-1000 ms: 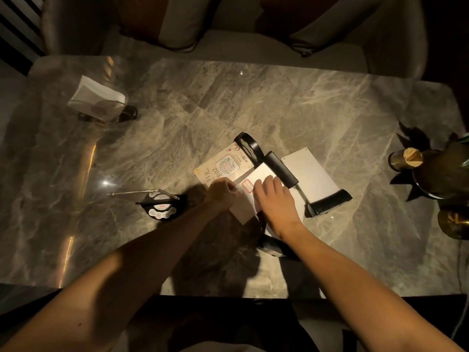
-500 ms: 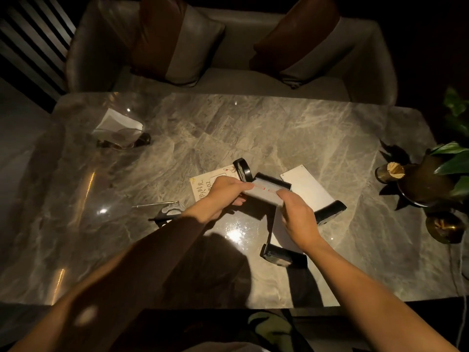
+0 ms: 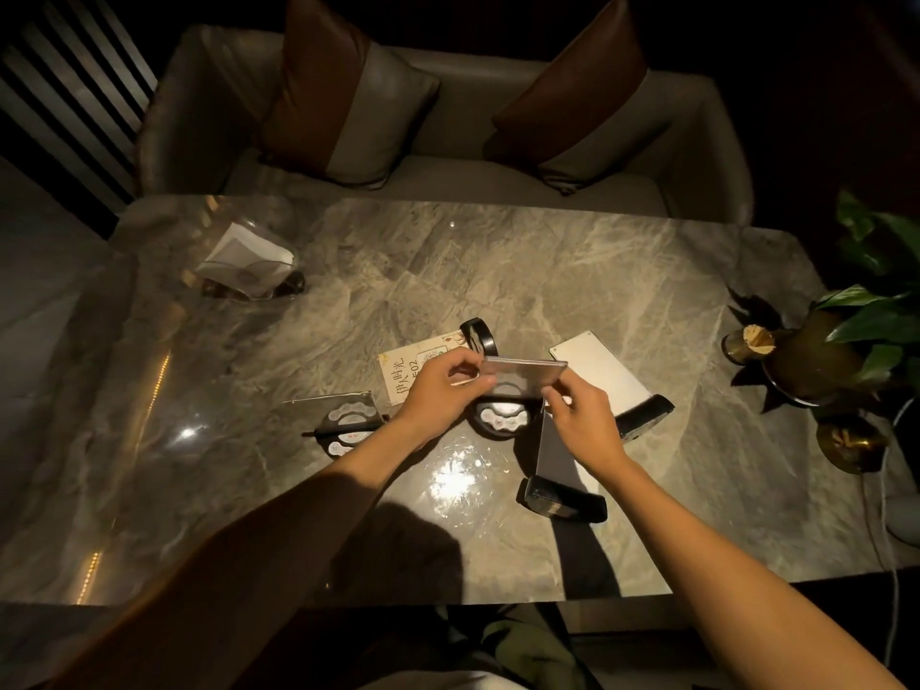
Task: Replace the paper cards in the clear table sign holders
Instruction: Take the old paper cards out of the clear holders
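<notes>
Both my hands hold a clear sign holder panel [image 3: 522,372] lifted above the marble table [image 3: 572,281]. My left hand [image 3: 443,390] grips its left end and my right hand [image 3: 580,415] pinches its right lower corner. A printed paper card [image 3: 405,368] with a QR code lies flat on the table behind my left hand. Two other sign holders with black bases lie flat: one [image 3: 610,378] at the right, one [image 3: 560,460] under my right wrist. A black round piece [image 3: 479,336] stands behind the held panel.
A small stand with round call buttons [image 3: 348,425] sits left of my hands; a similar disc [image 3: 500,420] shows below the panel. A napkin holder [image 3: 246,266] stands far left. A potted plant [image 3: 846,351] and gold cups [image 3: 851,440] stand at the right edge. A sofa with two cushions is beyond.
The clear panel lay under my hands on the table, then both hands lifted it up. The view has tilted up, showing more of the sofa.
</notes>
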Demonstrator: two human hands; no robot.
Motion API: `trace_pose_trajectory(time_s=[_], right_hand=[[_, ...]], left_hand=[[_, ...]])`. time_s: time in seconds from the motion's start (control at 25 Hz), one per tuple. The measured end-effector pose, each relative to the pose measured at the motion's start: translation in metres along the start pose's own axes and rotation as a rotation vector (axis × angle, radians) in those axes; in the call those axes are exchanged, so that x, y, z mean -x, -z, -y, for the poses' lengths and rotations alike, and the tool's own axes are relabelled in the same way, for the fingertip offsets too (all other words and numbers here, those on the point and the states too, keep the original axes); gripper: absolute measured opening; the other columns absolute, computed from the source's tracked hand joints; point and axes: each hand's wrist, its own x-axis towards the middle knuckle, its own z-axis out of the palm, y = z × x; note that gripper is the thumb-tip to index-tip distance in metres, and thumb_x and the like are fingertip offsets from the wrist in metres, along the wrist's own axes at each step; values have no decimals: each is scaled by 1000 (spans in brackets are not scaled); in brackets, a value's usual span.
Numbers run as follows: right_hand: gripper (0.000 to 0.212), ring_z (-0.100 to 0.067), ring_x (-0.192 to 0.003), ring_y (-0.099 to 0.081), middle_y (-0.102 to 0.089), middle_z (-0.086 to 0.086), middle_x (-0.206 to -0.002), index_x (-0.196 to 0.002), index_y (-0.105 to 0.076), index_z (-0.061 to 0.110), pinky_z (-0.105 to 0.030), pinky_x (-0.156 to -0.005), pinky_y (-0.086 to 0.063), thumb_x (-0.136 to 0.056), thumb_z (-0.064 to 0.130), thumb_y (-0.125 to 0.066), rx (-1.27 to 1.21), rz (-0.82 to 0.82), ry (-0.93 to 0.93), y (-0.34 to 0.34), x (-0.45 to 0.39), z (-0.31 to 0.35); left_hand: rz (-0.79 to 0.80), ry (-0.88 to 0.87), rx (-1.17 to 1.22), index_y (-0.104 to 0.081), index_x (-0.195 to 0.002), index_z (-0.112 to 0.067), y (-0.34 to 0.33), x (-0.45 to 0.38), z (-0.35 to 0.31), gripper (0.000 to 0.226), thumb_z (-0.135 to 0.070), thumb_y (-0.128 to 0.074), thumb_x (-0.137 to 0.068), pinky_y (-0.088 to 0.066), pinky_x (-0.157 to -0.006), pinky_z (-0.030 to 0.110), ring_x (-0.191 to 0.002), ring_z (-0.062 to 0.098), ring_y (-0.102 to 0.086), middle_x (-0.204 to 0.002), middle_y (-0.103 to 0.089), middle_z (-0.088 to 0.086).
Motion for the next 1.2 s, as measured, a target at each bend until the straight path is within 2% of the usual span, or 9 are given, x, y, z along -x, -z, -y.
trace_pose_trajectory(time_s=[0.28,0.4,0.56,0.64,0.76,0.96,1.04,1.12,1.2], right_hand=[[25,-10,-94,-66,-75,5,-108,-119,-69,21,-23,-82,-51,-99,13,-56,-65,135,-105,-38,15,19],[21,-9,-92,-63,-71,9,-103,-113,-72,16,-11,-76,-44,-100,13,-57,-44,159,-115,-47,19,25],[14,-17,-97,-67,-72,4,-102,-100,-72,16,-31,-87,-53,-100,15,-58,-48,157,-169,-51,20,21],[15,-17,-96,-66,-70,7,-99,-102,-72,14,-30,-86,-53,-99,13,-57,-30,178,-171,-49,19,20],[22,-10,-100,-62,-67,11,-107,-116,-69,18,-19,-81,-45,-99,10,-57,-41,251,-149,-37,18,24],[42,-17,-119,-62,-66,-1,-134,-137,-60,21,-44,-104,-50,-95,24,-64,-41,161,-184,9,5,4],[49,-18,-122,-59,-63,1,-137,-140,-58,21,-34,-103,-49,-92,27,-68,-44,80,-211,39,-6,-9],[55,-16,-122,-57,-59,3,-137,-144,-54,19,-11,-91,-45,-92,24,-70,-78,31,-236,67,-19,-22],[62,-24,-137,-48,-50,-2,-147,-148,-47,22,-14,-100,-43,-91,25,-71,-59,46,-255,88,-31,-43]], left_hand=[[-126,57,-7,-69,-98,2,15,23,23,11,-1,-70,-88,-48,-67,7,-75,-8,-65,-89,-69,1],[-157,100,31,-69,-96,-1,18,30,38,11,-4,-73,-86,-51,-68,10,-81,8,-67,-94,-72,8],[-150,122,47,-70,-93,-4,17,34,45,12,-9,-76,-85,-54,-75,14,-87,17,-69,-95,-73,9],[-137,142,41,-71,-95,-7,17,36,40,10,-7,-73,-86,-52,-75,11,-88,12,-67,-95,-72,3],[-84,105,-1,-72,-105,-17,21,33,25,22,-7,-70,-86,-50,-93,20,-103,4,-62,-107,-70,-7],[-10,-104,-59,-70,-114,-23,-1,10,-49,30,-37,-72,-87,-43,-88,10,-109,1,-62,-113,-69,-9],[40,-136,-106,-66,-121,-28,-27,-9,-79,43,-49,-72,-84,-47,-94,20,-116,1,-58,-122,-65,-14],[97,-115,-140,-61,-128,-29,-61,-27,-98,52,-52,-72,-83,-48,-98,28,-120,2,-54,-130,-60,-14],[107,-49,-124,-57,-135,-24,-98,-47,-104,58,-46,-74,-84,-46,-99,28,-123,7,-52,-134,-57,-9]])
